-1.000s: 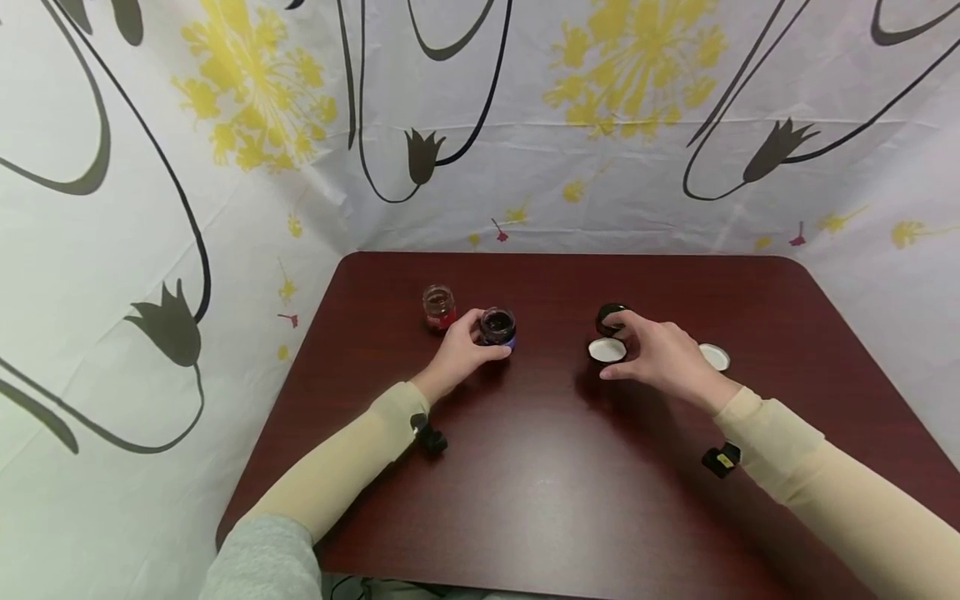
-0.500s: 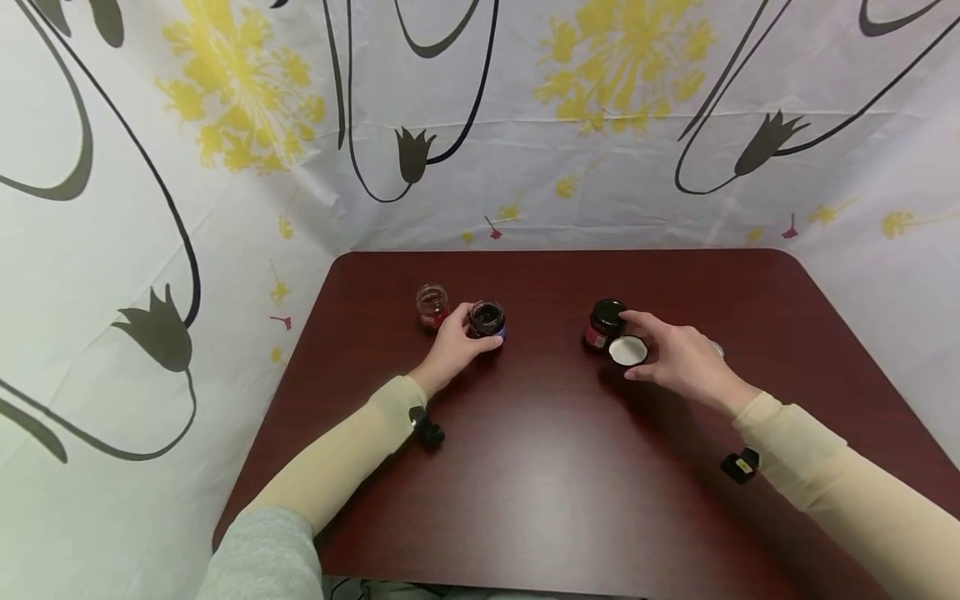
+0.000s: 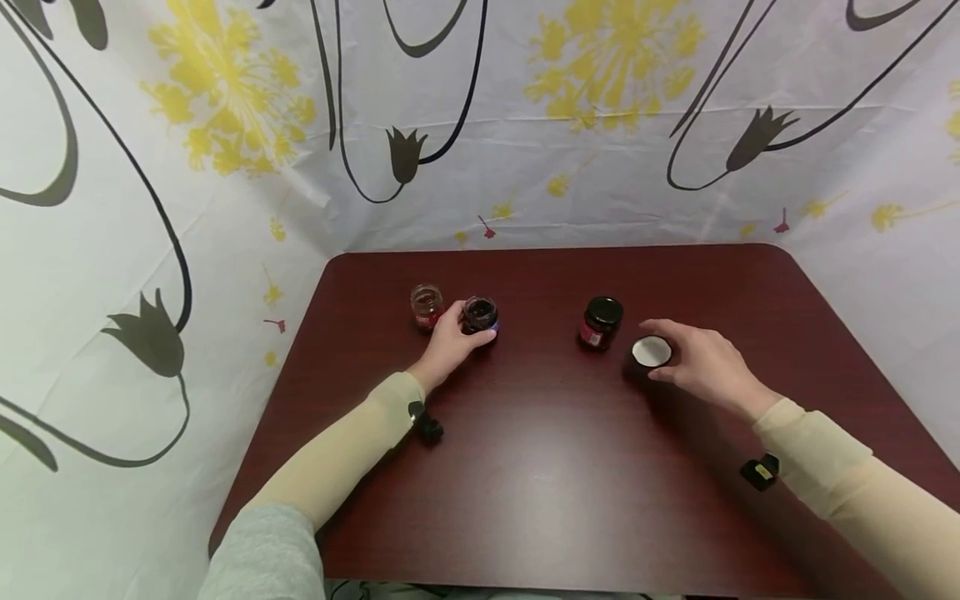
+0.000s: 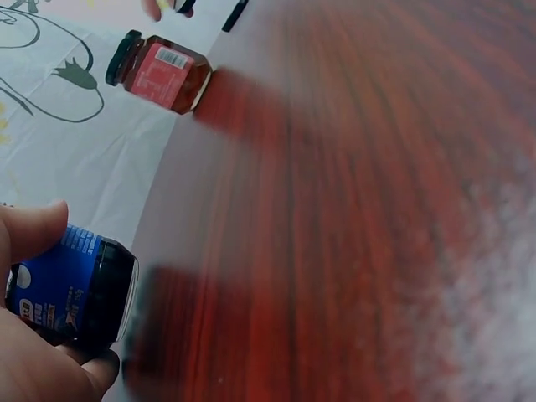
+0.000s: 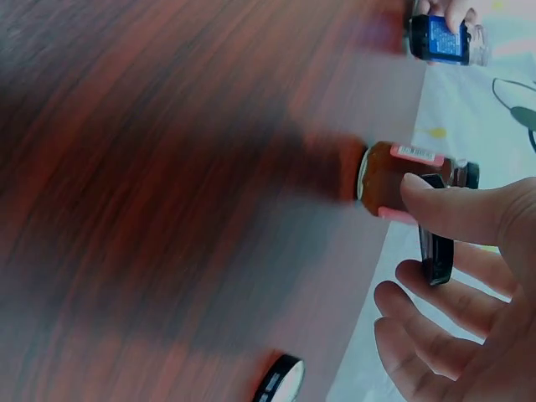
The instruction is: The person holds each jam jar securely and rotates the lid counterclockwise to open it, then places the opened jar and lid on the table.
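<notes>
My left hand grips an uncapped jar with dark contents. Its blue label shows under the thumb in the left wrist view. Over the right half of the table, my right hand pinches a black lid between thumb and fingers, white inside turned up. The right wrist view shows this lid edge-on at the fingertips. Between the hands stands a red-labelled jar capped with a dark lid. Just left of my left hand is an uncapped glass jar with red on it.
Another lid lies on the table, white inside up, seen in the right wrist view and hidden behind my right hand in the head view. The dark red table meets a patterned cloth at its back and sides.
My right hand has carried the black lid to the right, away from the capped red-labelled jar. The lid lying on the table has become hidden behind it. My left hand keeps holding its jar.
</notes>
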`<state>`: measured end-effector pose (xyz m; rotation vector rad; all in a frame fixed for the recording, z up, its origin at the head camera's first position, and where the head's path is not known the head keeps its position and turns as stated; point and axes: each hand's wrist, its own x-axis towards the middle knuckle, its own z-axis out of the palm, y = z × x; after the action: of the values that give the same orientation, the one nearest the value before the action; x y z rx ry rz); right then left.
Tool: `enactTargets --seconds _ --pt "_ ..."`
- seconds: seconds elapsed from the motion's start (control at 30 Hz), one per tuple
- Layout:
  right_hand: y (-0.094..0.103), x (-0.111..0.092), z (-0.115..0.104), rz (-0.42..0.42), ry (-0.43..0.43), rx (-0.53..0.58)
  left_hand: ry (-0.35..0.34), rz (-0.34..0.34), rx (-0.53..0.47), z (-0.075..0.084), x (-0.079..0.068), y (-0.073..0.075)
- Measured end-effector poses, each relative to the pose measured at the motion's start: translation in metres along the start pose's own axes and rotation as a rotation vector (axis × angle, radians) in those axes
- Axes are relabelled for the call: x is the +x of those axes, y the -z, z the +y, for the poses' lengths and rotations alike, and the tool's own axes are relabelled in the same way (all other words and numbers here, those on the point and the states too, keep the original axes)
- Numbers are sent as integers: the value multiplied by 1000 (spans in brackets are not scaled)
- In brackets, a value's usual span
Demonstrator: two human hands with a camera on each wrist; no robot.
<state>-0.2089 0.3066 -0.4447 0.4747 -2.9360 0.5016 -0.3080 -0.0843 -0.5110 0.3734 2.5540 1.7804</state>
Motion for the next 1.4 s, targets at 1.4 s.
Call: enactTargets --seconds 1.4 --pt "27 -33 64 -66 -143 -18 6 31 183 -11 21 5"
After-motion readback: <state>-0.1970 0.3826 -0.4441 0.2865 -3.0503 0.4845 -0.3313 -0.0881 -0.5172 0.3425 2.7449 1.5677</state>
